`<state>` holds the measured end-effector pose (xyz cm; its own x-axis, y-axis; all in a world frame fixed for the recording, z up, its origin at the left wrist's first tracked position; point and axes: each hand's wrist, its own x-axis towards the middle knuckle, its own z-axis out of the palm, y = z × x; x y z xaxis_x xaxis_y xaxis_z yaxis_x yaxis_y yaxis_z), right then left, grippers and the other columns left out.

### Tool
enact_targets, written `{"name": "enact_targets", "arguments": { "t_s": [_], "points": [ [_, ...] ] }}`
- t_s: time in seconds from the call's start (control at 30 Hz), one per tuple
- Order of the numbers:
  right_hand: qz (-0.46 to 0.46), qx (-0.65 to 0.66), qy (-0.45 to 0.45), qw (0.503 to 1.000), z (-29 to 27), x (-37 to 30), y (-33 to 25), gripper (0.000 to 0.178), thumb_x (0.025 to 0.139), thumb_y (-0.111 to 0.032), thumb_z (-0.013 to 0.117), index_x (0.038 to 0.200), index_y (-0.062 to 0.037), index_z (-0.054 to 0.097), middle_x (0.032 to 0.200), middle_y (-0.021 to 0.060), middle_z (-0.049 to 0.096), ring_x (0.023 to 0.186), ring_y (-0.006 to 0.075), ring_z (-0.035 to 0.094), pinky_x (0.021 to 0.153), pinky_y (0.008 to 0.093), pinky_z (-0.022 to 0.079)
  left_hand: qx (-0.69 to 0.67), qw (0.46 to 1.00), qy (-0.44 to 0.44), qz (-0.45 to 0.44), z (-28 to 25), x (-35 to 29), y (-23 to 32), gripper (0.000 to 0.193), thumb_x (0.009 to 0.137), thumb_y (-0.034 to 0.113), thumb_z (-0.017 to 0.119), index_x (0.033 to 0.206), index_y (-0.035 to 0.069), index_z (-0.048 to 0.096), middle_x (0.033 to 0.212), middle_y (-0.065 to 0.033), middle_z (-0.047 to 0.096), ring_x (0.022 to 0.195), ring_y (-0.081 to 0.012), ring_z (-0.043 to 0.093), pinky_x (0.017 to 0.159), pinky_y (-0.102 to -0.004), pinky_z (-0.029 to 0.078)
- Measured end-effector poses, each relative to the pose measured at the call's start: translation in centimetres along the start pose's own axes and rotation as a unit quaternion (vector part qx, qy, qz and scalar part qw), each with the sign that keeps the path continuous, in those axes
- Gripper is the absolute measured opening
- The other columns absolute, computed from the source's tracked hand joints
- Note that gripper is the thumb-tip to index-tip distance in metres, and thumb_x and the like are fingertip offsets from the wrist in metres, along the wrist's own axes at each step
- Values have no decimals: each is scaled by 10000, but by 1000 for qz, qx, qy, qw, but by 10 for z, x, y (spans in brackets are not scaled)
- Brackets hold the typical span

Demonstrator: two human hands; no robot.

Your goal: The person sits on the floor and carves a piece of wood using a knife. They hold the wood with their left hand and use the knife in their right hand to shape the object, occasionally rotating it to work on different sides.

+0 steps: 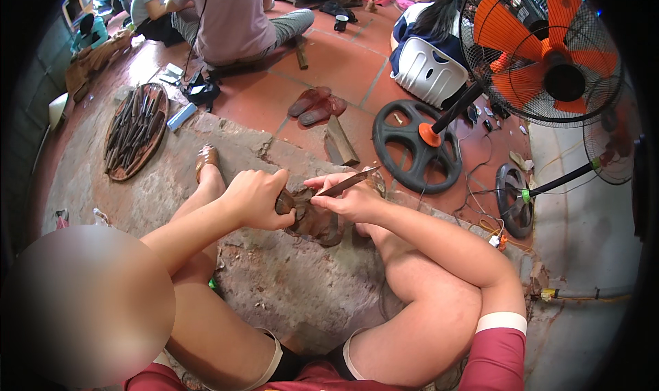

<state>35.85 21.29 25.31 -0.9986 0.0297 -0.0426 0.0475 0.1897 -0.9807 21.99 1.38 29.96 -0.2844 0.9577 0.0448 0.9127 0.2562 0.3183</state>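
My left hand (255, 197) is closed in a fist around a dark brown piece (284, 202) that looks like wood; its lower part is hidden by the fingers. Close beside it, my right hand (353, 197) pinches a long, flat, blade-like strip (355, 179) between thumb and fingers. The strip slants up to the right, with a pale edge along one side. Under both hands, between my feet, a brown block (322, 232) sits on the ground, partly covered by the hands.
A woven tray (163, 125) of dark sticks (134, 130) lies at left. Ahead are sandals (317, 107), a wooden block (341, 141) and seated people. An orange-bladed fan (564, 82) on a round black base (384, 151) stands at right, with a second fan and loose cables.
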Motion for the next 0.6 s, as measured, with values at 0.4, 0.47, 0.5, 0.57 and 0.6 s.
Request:
{"name": "enact_targets", "arguments": {
  "t_s": [0.4, 0.47, 0.5, 0.57, 0.6],
  "points": [
    [-4, -21, -21, 1000, 2, 1, 0, 202, 860, -167, 702, 869, 23, 631, 1277, 139, 614, 886, 123, 598, 760, 297, 488, 0, 1000, -6, 15, -4, -2, -5, 500, 673, 454, 683, 780, 3, 495, 600, -189, 588, 589, -404, 614, 555, -474, 504],
    [5, -32, -20, 999, 1, 0, -2, 212, 864, -175, 697, 883, 27, 634, 1281, 131, 614, 883, 121, 600, 756, 296, 487, 1, 1000, -9, 10, -3, -1, -4, 496, 673, 452, 684, 779, 5, 495, 602, -188, 589, 590, -403, 614, 558, -473, 503],
    [12, -35, -17, 999, 1, -1, -2, 218, 865, -179, 695, 892, 29, 636, 1284, 125, 613, 881, 121, 600, 754, 296, 487, 1, 1000, -11, 10, -2, 0, -3, 494, 673, 451, 685, 778, 6, 495, 603, -187, 589, 591, -402, 614, 559, -473, 503],
    [15, -37, -7, 999, 1, -3, -1, 231, 866, -188, 693, 914, 32, 641, 1270, 115, 623, 874, 128, 608, 754, 298, 489, -4, 1000, -8, 9, -2, 1, -2, 491, 672, 448, 687, 776, 8, 496, 603, -187, 587, 589, -401, 613, 559, -472, 501],
    [10, -35, 1, 999, 2, -2, -1, 238, 865, -192, 693, 927, 33, 644, 1253, 111, 634, 869, 136, 614, 755, 301, 492, -7, 1000, -6, 9, -1, 2, -2, 490, 671, 447, 688, 775, 8, 496, 603, -188, 587, 588, -401, 612, 559, -471, 501]
  ]
}}
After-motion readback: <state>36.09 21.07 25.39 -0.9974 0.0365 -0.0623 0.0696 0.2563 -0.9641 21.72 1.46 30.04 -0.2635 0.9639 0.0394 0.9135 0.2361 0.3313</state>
